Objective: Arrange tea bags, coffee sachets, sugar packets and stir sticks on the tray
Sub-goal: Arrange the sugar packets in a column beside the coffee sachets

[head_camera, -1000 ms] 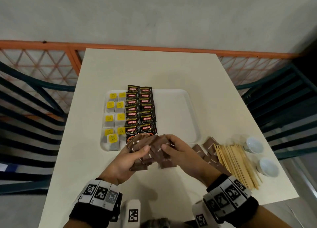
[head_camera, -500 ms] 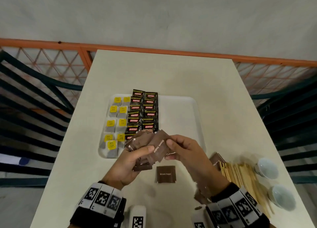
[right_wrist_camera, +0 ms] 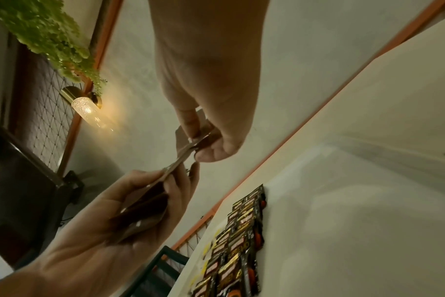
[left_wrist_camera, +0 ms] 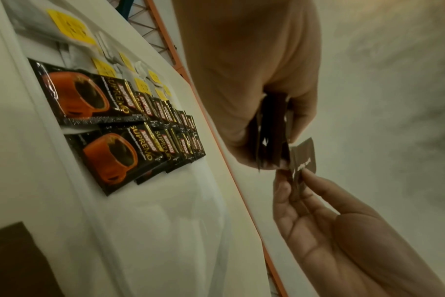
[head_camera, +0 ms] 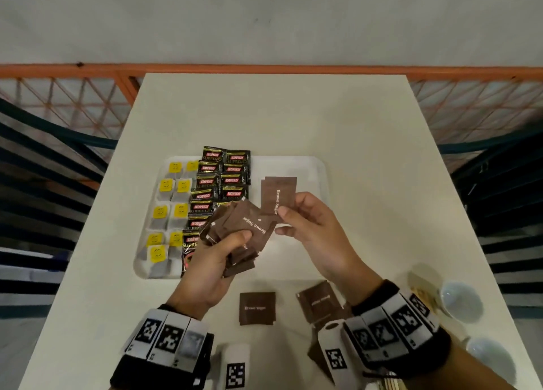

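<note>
- Sugar packets: the right hand [head_camera: 311, 231] now pinches a brown sugar packet [head_camera: 277, 195] between thumb and fingertips, drawn clear of the stack and held above the bare right part of the tray [head_camera: 318, 178]. Half a second ago this hand was still working at the fanned stack.
- Stack: the left hand [head_camera: 217, 260] grasps the remaining fan of sugar packets [head_camera: 244, 231], thumb on top and fingers curled beneath, above the tray's near edge.
- Dropped packet: one loose packet [head_camera: 257, 308] lies flat on the table in front of the tray. It was not there a second ago, but was half a second ago. A second loose packet [head_camera: 318, 301] lies just to its right.
- Meaning for the task: judging by the layout, the sugar column is about to be started; no sugar packet lies on the tray yet. The loose packets will need collecting.
- Tray contents: tea bags [head_camera: 172, 210] with yellow tags fill two columns at the left; coffee sachets [head_camera: 223, 184] fill two overlapping columns beside them.
- Stir sticks: mostly hidden behind the right wrist; none on the tray.
- Surface: a cream table [head_camera: 279, 116]; two small white cups [head_camera: 461, 300] stand at its right near corner.
- Room: an orange mesh railing [head_camera: 58, 95] runs behind the table against a pale wall; the right wrist view shows a lit wall lamp [right_wrist_camera: 87, 108] and green foliage [right_wrist_camera: 46, 32].
</note>
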`<state>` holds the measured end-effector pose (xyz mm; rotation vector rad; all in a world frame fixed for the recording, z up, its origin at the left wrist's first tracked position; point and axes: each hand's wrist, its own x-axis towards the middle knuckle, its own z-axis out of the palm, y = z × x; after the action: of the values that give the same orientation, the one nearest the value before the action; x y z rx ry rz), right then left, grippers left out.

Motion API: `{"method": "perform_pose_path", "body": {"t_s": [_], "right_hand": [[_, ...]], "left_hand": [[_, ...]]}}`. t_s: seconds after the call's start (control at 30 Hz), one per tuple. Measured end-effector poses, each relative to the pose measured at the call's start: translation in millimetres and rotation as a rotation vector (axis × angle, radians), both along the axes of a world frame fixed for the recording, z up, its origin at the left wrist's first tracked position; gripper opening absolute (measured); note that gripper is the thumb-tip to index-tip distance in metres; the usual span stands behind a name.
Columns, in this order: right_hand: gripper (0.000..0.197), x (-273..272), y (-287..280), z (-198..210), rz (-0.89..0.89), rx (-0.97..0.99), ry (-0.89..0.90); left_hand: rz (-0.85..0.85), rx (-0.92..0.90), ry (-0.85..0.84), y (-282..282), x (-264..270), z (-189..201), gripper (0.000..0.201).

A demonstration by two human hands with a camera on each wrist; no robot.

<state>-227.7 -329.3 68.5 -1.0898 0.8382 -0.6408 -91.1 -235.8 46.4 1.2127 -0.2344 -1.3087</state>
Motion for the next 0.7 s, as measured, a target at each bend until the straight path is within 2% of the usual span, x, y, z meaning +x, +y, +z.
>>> {"method": "perform_pose_path", "body": {"t_s": [0.07, 0.13, 0.2, 0.3, 0.43, 0.5, 0.53, 0.6, 0.7], "right_hand": [[0.009, -3.4, -13.7, 0.2, -0.032, 0.051, -0.031], [0.012, -5.5, -28.2, -1.6, -0.038, 0.066, -0.006], [0.016, -2.6, -43.1, -7.1, 0.001, 0.034, 0.081], [0.020, 10.9, -68.4, -19.3, 0.075, -0.118, 0.294], [0.010, 33.0, -108.8, -32.9, 0.053, -0.263, 0.485], [0.008, 44.1, -127.4, -41.3, 0.068, -0.317, 0.572], [0.006, 49.7, -135.0, -45.9, 0.082, -0.330, 0.603], [0.005, 60.2, -146.1, -55.6, 0.095, -0.319, 0.634], [0.004, 74.2, -156.4, -67.4, 0.063, -0.282, 0.652]], "left_hand": [[0.013, 0.008, 0.007, -0.5, 2.6, -5.1, 0.024], [0.035, -0.006, 0.028, 1.8, 7.2, -8.5, 0.032], [0.062, -0.015, 0.038, 5.7, 13.0, -10.2, 0.037], [0.088, -0.013, 0.020, 10.9, 23.6, -11.8, 0.029], [0.109, -0.021, -0.010, 14.2, 40.6, -7.8, 0.027], [0.101, -0.015, -0.035, 18.4, 50.1, -6.9, 0.054], [0.111, 0.002, -0.044, 21.7, 55.0, -6.9, 0.053], [0.124, 0.042, -0.042, 27.0, 64.3, -6.4, 0.039], [0.126, 0.108, -0.033, 31.7, 73.6, -6.8, 0.049]]}}
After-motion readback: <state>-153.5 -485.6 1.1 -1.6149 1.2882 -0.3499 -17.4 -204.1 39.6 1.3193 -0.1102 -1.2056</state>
